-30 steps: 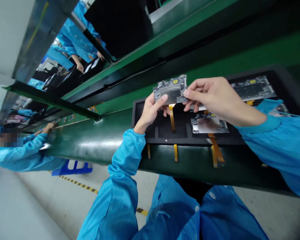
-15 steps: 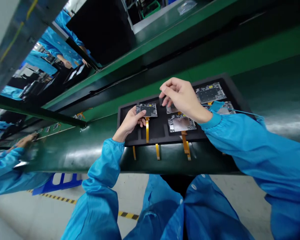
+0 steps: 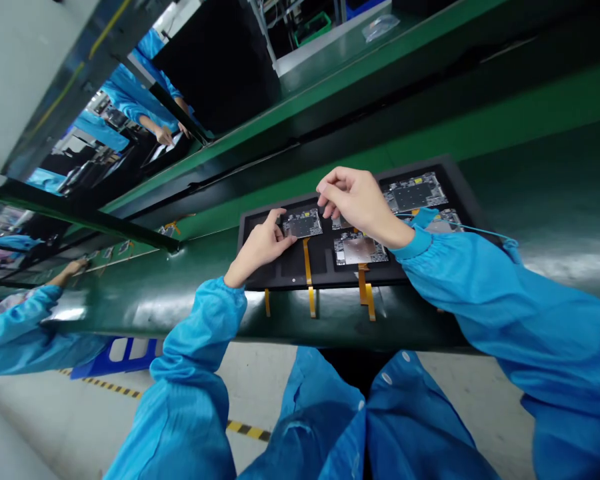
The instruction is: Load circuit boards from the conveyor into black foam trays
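My left hand (image 3: pixel 264 241) is at the left part of a black tray (image 3: pixel 325 275), thumb and forefinger spread at the near and far edges of a circuit board (image 3: pixel 305 225). That board lies in the tray, its orange ribbon cable (image 3: pixel 307 261) trailing toward me. Over the tray's middle, my right hand (image 3: pixel 353 195) has thumb and forefinger pinched together; anything between them is too small to make out. Below it lies a board with a silver plate (image 3: pixel 361 249). Another board (image 3: pixel 416 192) sits at the far right. My right forearm partly covers more boards.
The tray rests on a green work surface (image 3: pixel 190 287), with orange ribbon ends (image 3: pixel 312 303) hanging over its near side. A green post (image 3: pixel 105 223) slants in from the left. A co-worker's hand (image 3: pixel 74 268) is farther left; other people in blue work beyond the rail.
My left thumb has come off the board's face, and its fingers have spread at the edges. The board now lies lower in the tray. My right hand stays pinched, nearly in place.
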Demonstrator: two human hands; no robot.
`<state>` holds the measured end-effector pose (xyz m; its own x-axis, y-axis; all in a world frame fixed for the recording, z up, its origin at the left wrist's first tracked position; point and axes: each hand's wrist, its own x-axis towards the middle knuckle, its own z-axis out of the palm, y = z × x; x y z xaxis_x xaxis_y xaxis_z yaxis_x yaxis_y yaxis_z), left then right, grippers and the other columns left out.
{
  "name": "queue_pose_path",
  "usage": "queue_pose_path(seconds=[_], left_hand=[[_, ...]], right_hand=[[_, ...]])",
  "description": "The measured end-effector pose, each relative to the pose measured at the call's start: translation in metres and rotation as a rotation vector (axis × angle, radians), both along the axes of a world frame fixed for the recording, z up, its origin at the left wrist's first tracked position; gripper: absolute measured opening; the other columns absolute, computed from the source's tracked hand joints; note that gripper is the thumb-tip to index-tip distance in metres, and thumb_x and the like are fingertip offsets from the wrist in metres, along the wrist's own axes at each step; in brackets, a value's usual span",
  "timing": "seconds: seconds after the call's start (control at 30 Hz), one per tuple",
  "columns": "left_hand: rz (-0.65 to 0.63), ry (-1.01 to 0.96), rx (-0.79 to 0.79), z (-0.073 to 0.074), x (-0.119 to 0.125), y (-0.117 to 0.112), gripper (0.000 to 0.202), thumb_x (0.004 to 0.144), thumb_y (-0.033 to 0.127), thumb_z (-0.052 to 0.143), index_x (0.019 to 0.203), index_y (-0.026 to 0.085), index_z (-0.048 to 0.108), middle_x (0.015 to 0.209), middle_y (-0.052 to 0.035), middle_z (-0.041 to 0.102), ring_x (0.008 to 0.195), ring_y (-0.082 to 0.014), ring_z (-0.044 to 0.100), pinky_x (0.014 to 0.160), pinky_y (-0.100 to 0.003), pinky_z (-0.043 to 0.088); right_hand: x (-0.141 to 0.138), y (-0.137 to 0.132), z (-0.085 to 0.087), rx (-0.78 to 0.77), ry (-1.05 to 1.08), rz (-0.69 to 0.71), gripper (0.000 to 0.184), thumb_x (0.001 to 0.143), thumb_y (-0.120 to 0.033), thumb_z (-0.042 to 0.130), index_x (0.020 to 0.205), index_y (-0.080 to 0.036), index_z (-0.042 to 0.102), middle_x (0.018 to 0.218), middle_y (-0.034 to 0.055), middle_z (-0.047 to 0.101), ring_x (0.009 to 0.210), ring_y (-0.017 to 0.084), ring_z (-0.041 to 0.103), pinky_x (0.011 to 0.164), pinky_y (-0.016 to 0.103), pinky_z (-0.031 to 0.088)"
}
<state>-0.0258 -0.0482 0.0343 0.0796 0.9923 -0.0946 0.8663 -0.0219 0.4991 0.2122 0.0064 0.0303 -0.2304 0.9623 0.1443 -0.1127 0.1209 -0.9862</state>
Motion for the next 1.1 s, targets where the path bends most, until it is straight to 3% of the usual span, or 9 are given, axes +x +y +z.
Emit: queue_pose_path(seconds=[0.17, 0.23, 0.33, 0.5, 0.67, 0.77, 0.87, 0.97, 1.1], left_hand=[[-0.151, 0.299, 0.048, -0.002, 0.008, 0.002, 0.038, 0.097, 0.025, 0.082, 0.134, 0.019, 0.074, 0.1, -0.0077, 0.081, 0.093, -0.0288, 0.078, 0.081, -0.036, 0.054], [-0.203, 0.346, 0.048, -0.003, 0.012, 0.005, 0.033, 0.101, 0.026, 0.078, 0.134, 0.019, 0.076, 0.118, -0.0126, 0.083, 0.107, -0.0316, 0.079, 0.089, -0.038, 0.057], [-0.232, 0.415, 0.035, -0.005, 0.017, 0.01, 0.033, 0.107, 0.027, 0.071, 0.139, 0.019, 0.076, 0.129, -0.0148, 0.083, 0.12, -0.0339, 0.079, 0.096, -0.04, 0.059], [-0.242, 0.46, 0.042, -0.008, 0.021, 0.012, 0.03, 0.113, 0.025, 0.061, 0.137, 0.021, 0.077, 0.138, -0.0139, 0.082, 0.128, -0.0352, 0.078, 0.098, -0.042, 0.059], [-0.228, 0.326, 0.136, -0.01, 0.01, 0.006, 0.029, 0.111, 0.03, 0.064, 0.135, 0.02, 0.078, 0.126, -0.0139, 0.084, 0.116, -0.0346, 0.08, 0.09, -0.04, 0.057], [-0.082, 0.195, 0.316, -0.006, -0.034, 0.01, 0.025, 0.109, 0.035, 0.066, 0.122, 0.021, 0.082, 0.097, -0.0089, 0.082, 0.093, -0.0279, 0.078, 0.084, -0.036, 0.053], [0.22, 0.165, 0.381, -0.003, -0.109, 0.019, 0.022, 0.106, 0.032, 0.064, 0.111, 0.019, 0.081, 0.08, -0.0051, 0.072, 0.077, -0.0236, 0.068, 0.08, -0.035, 0.051], [0.509, 0.258, 0.184, -0.005, -0.188, 0.028, 0.02, 0.098, 0.019, 0.063, 0.111, 0.013, 0.078, 0.104, -0.0132, 0.077, 0.099, -0.0269, 0.07, 0.101, -0.037, 0.054], [0.704, 0.287, 0.035, -0.014, -0.259, 0.04, 0.035, 0.088, 0.008, 0.064, 0.121, 0.006, 0.074, 0.135, -0.0253, 0.073, 0.133, -0.0368, 0.063, 0.126, -0.048, 0.044]], right_hand=[[0.001, 0.001, -0.002, 0.006, -0.012, 0.021, 0.028, 0.099, -0.031, 0.085, 0.082, -0.02, 0.065, 0.072, 0.0004, 0.07, 0.054, 0.011, 0.065, 0.053, 0.023, 0.053], [0.002, 0.001, -0.002, 0.01, -0.019, 0.029, 0.029, 0.097, -0.034, 0.087, 0.083, -0.02, 0.066, 0.072, 0.001, 0.07, 0.055, 0.011, 0.066, 0.053, 0.024, 0.054], [0.005, 0.001, -0.002, 0.014, -0.033, 0.033, 0.031, 0.094, -0.037, 0.089, 0.082, -0.019, 0.068, 0.071, 0.0028, 0.071, 0.056, 0.013, 0.066, 0.053, 0.025, 0.054], [0.009, -0.004, 0.004, 0.01, -0.086, 0.027, 0.028, 0.091, -0.04, 0.087, 0.079, -0.022, 0.07, 0.071, 0.0054, 0.073, 0.057, 0.018, 0.067, 0.053, 0.03, 0.054], [0.011, -0.009, 0.008, 0.002, -0.144, 0.004, 0.023, 0.088, -0.041, 0.085, 0.079, -0.024, 0.072, 0.073, 0.0064, 0.073, 0.059, 0.02, 0.068, 0.055, 0.035, 0.055], [0.012, -0.009, 0.01, -0.007, -0.173, -0.03, 0.023, 0.083, -0.042, 0.087, 0.078, -0.024, 0.074, 0.072, 0.0079, 0.073, 0.058, 0.021, 0.068, 0.056, 0.037, 0.056], [0.011, -0.011, 0.013, -0.031, -0.211, -0.058, 0.018, 0.08, -0.037, 0.087, 0.077, -0.023, 0.076, 0.072, 0.0107, 0.074, 0.058, 0.021, 0.067, 0.059, 0.04, 0.058], [0.011, -0.014, 0.017, -0.07, -0.258, -0.062, 0.021, 0.08, -0.04, 0.091, 0.075, -0.024, 0.077, 0.072, 0.0135, 0.074, 0.061, 0.023, 0.069, 0.062, 0.043, 0.061], [0.018, -0.014, 0.008, -0.045, -0.363, -0.104, 0.029, 0.084, -0.057, 0.092, 0.078, -0.031, 0.081, 0.078, 0.0132, 0.076, 0.068, 0.026, 0.074, 0.07, 0.049, 0.067]])
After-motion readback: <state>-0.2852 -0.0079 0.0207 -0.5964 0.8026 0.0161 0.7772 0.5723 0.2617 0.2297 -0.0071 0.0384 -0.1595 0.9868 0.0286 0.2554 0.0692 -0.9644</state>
